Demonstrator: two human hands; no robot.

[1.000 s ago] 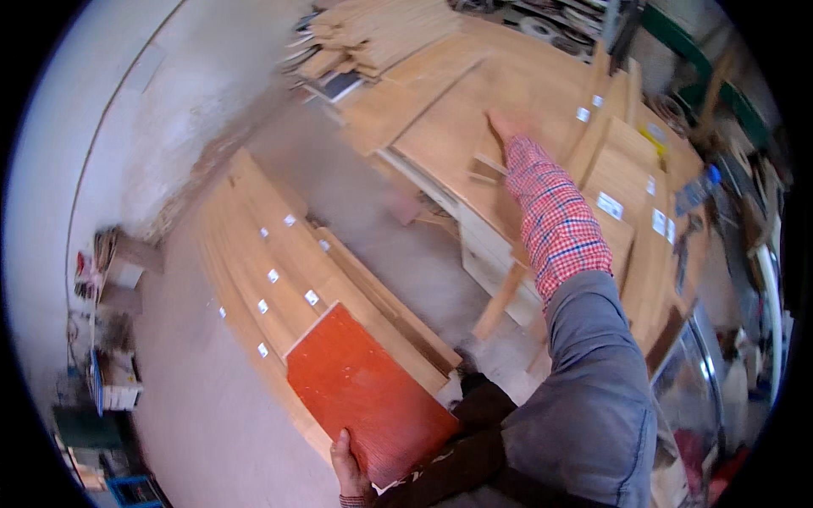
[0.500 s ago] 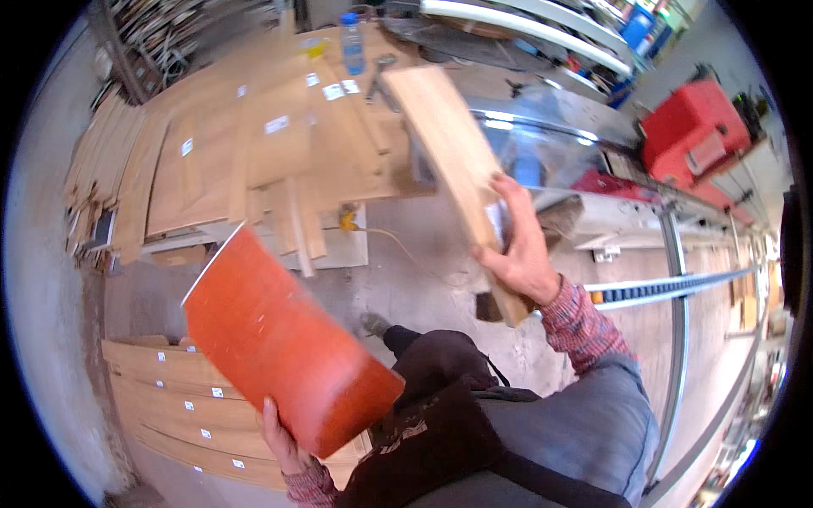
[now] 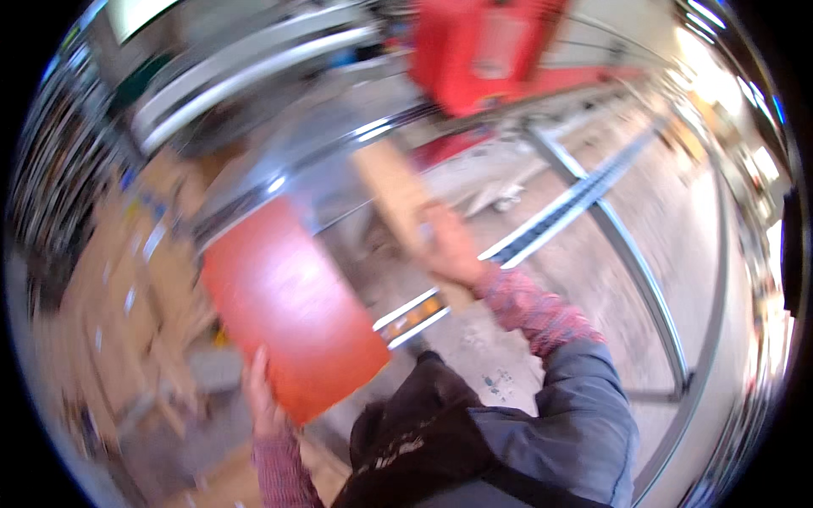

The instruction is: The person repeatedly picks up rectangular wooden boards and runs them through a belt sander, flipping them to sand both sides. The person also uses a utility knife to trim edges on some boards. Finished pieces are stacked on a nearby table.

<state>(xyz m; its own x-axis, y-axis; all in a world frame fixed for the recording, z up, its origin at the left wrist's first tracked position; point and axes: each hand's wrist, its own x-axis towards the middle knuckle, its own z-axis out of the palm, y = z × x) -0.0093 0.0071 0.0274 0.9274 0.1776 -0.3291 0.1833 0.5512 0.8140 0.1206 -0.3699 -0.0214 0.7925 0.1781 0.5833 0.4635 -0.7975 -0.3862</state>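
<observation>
An orange-red rectangular panel [image 3: 292, 313] with a glossy face is in my left hand [image 3: 262, 394], gripped at its lower left edge. Its broad face is turned up toward me, with a bright reflection on it. My right hand [image 3: 453, 250] is closed around the lower part of a narrow wooden board [image 3: 389, 186], which tilts up and to the left. Both things are held off the floor, apart from each other. Motion blurs the right fingers and the board.
A red machine [image 3: 487, 51] stands at the top middle beside a long metal table edge. Metal rails [image 3: 627, 262] form a frame on the right. Blurred wooden pieces [image 3: 93, 322] lie on the left, and more boards [image 3: 229, 474] at the lower left.
My view has swung to the right, so the red machine and rails sit nearer the middle and the wood pile has shifted left. Both hands keep hold of the panel and the board.
</observation>
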